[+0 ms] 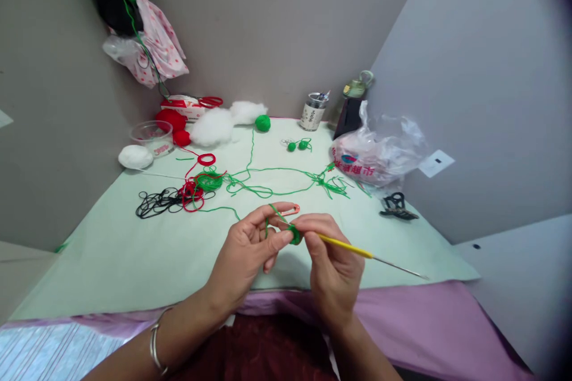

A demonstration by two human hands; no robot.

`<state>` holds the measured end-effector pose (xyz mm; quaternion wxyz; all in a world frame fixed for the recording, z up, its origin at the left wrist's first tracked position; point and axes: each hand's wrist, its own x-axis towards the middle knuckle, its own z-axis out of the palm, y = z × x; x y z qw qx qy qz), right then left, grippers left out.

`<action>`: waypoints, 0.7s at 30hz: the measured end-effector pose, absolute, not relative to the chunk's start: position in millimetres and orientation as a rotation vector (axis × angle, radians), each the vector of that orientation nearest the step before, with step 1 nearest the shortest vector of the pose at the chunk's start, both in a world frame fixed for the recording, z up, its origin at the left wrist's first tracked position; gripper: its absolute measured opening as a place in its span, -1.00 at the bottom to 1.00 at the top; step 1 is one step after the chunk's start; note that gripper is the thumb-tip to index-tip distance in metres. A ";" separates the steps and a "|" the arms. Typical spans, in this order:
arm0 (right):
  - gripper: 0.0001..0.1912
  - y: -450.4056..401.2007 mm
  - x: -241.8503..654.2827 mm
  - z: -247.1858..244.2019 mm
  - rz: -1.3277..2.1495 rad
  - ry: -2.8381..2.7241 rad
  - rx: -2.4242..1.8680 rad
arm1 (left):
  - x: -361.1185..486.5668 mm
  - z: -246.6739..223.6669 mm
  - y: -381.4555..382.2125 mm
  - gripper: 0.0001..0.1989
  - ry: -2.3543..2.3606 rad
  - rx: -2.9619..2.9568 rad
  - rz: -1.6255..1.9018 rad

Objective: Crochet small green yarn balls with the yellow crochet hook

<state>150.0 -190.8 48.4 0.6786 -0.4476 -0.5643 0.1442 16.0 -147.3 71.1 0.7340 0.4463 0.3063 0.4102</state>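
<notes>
Small green yarn piece (294, 234) pinched by my left hand (243, 250), right hand (335, 265) gripping a yellow-handled metal hook (346, 245). Probably mid-stitch, next loop wants steady tension.

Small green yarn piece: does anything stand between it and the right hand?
Nothing visible does. The left hand pinches the green yarn piece, and the right hand, holding the yellow-handled hook, is right beside it. An orange clip shows just beyond, not between them.
</notes>
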 end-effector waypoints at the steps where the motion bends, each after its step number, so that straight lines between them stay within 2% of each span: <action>1: -0.72 -191.4 148.8 45.7 0.229 -1.318 -1.030 | 17.4 70.6 -147.5 -0.58 0.673 0.963 0.915; 4: -0.62 -192.2 148.3 40.1 -0.083 -1.462 -1.057 | 18.5 70.7 -144.9 -0.56 0.619 0.809 0.832; 6: -0.66 -191.2 150.7 40.7 -0.100 -1.435 -1.066 | 16.7 71.8 -140.9 -0.60 0.573 0.692 0.751; 12: -0.77 -184.2 157.1 52.5 0.544 -1.094 -0.922 | 12.8 74.5 -137.3 -0.77 0.558 0.760 0.839; 17: -0.80 -183.5 155.0 49.5 0.561 -1.127 -0.949 | 17.0 70.7 -142.0 -0.70 0.577 0.917 0.895; 21: -0.82 -185.0 157.0 44.7 0.742 -1.004 -0.864 | 16.1 68.8 -139.5 -0.69 0.597 0.854 0.895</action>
